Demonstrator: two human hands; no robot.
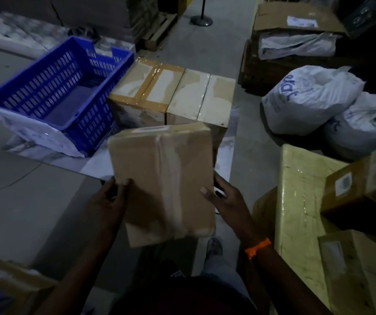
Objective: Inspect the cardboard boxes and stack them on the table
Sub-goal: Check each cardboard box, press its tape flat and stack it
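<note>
Left hand (109, 201) and right hand (228, 201), fingers (205, 192) curled, grip a taped box (162, 173) (blue crate (23, 110), two boxes (146, 87) beyond).

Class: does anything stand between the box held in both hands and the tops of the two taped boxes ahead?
Nothing visible does. The held box hangs short of the taped boxes, whose tops are bare; the blue crate sits aside, left.
</note>
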